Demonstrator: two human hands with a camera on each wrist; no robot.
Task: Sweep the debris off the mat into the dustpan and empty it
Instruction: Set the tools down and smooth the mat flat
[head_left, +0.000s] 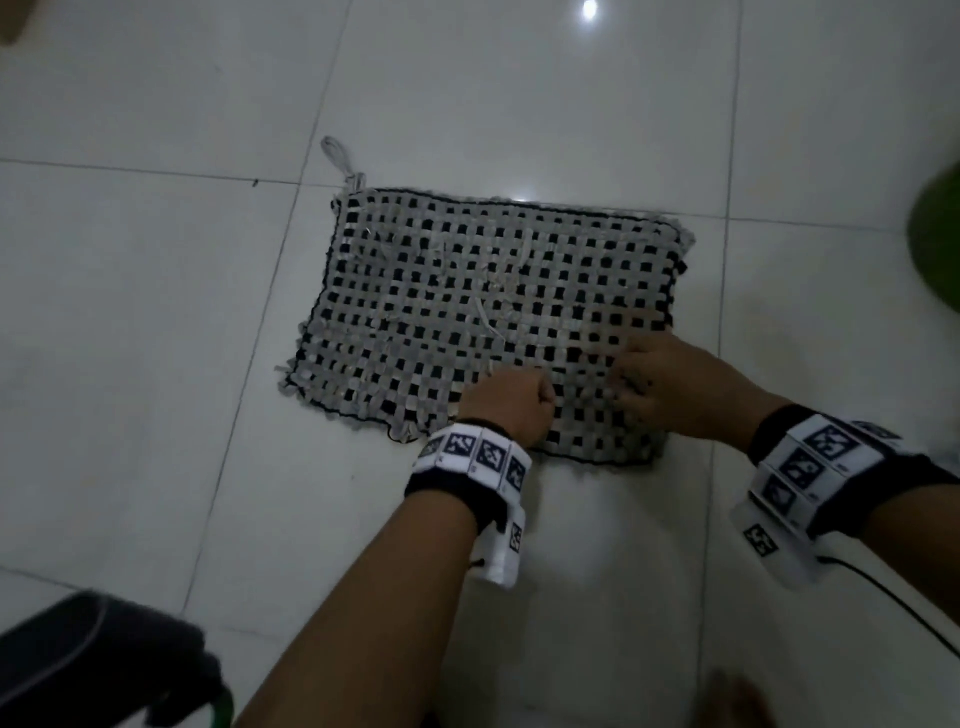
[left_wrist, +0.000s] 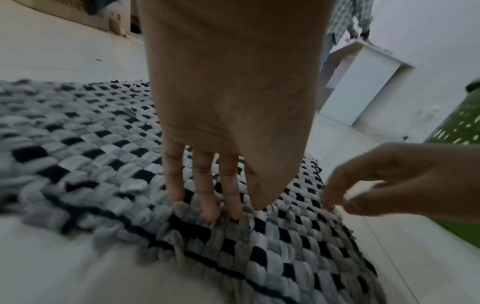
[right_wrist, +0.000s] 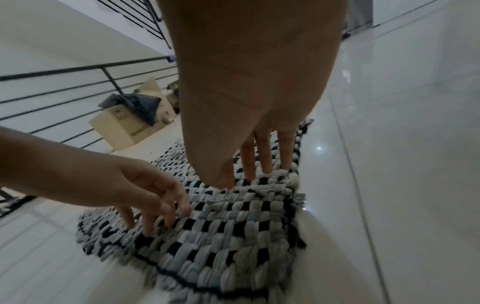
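A woven grey and black mat (head_left: 467, 291) lies flat on the white tiled floor, with a loop at its far left corner. A few pale strips of debris (head_left: 485, 317) lie across its middle. Both hands are at the mat's near edge. My left hand (head_left: 506, 402) points down at the weave, its fingertips (left_wrist: 210, 216) pressing the mat (left_wrist: 78, 154) just inside the dark border. To its right, my right hand (head_left: 654, 384) touches the mat (right_wrist: 221, 236) with straight fingers (right_wrist: 267, 164) and the thumb tip. Neither hand plainly holds anything. I see no dustpan for certain.
A dark object with a green part (head_left: 104, 660) sits at the near left on the floor. A green perforated bin (left_wrist: 457, 127) stands to the right of the mat. Further off are a white cabinet (left_wrist: 363, 86), a cardboard box (right_wrist: 130, 127) and a black railing (right_wrist: 64, 86).
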